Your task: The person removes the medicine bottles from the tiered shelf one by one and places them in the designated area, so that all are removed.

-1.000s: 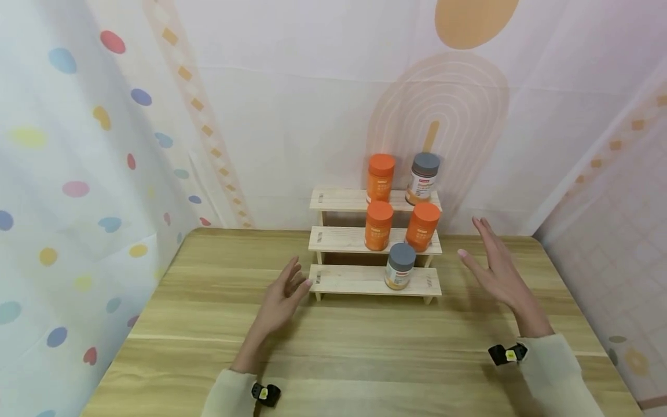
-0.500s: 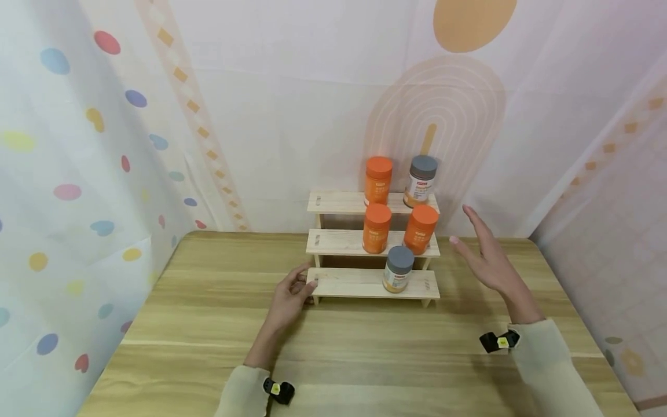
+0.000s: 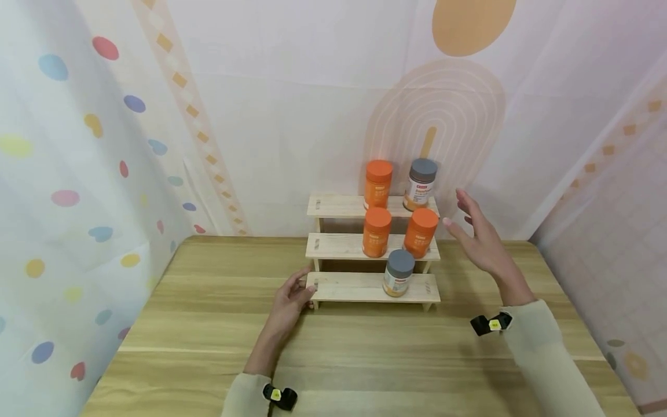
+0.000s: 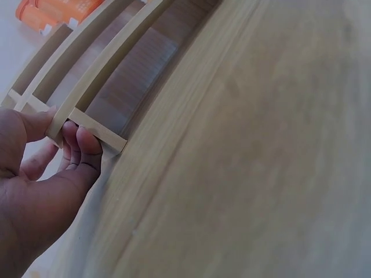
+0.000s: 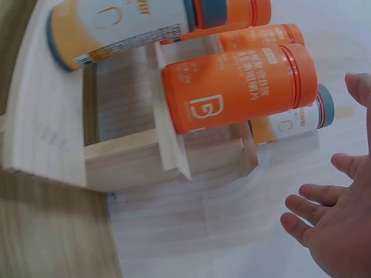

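A three-tier wooden shelf stands on the table against the back curtain. My left hand grips the left end of its lowest board, thumb on top and fingers curled underneath, as the left wrist view shows. My right hand hovers right of the shelf with fingers spread, holding nothing. Nearest to it is an orange bottle on the middle tier, beside another orange bottle. On the top tier are an orange bottle and a grey-capped bottle. A second grey-capped bottle sits on the lowest tier.
The wood-grain table runs back to a patterned curtain behind the shelf. A dotted curtain hangs at the left and another curtain at the right.
My left hand has moved right to the shelf's lowest board and taken hold of its left end. My right hand has come left and farther forward, closer to the bottles.
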{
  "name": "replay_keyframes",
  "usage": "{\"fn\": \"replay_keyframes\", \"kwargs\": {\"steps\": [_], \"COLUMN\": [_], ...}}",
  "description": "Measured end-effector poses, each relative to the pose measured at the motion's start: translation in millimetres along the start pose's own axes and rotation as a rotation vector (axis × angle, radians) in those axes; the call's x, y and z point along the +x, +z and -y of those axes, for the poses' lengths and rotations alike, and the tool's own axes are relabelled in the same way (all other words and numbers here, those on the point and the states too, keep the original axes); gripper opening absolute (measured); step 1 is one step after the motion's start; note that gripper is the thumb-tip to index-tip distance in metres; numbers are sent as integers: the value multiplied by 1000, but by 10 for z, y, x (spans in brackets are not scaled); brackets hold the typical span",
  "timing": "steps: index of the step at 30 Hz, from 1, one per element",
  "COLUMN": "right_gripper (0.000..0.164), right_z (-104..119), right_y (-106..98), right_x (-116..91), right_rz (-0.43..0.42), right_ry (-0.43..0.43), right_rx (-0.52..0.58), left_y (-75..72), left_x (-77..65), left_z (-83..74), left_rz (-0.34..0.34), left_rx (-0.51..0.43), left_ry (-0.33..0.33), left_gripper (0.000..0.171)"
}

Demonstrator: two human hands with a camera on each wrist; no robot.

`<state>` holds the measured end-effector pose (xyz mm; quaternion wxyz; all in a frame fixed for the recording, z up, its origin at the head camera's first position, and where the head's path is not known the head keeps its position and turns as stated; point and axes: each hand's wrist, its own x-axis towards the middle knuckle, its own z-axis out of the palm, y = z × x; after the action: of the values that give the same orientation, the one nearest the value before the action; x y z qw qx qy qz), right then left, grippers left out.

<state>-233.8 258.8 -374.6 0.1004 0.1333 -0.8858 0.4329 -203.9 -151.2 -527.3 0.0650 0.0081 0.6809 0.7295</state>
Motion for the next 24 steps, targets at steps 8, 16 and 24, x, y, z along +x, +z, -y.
{"fn": "replay_keyframes", "kwargs": {"steps": [8,16,24], "right_gripper": [76,81,81], "right_z": [96,175,267], "right_y": [-26,-24,-2], "right_x": [152,313,483], "right_rz": [-24,-5,-9], "right_ry": [51,116,130], "right_rx": [98,185,204], "left_y": [-13,-10,-20], "left_x": [-9,-50,-27], "left_z": [4,17,20], "left_rz": [9,-1,15], "left_rx": [4,-6,-6], "left_ry": [-6,-14,-8], "left_gripper": [52,51,51]}}
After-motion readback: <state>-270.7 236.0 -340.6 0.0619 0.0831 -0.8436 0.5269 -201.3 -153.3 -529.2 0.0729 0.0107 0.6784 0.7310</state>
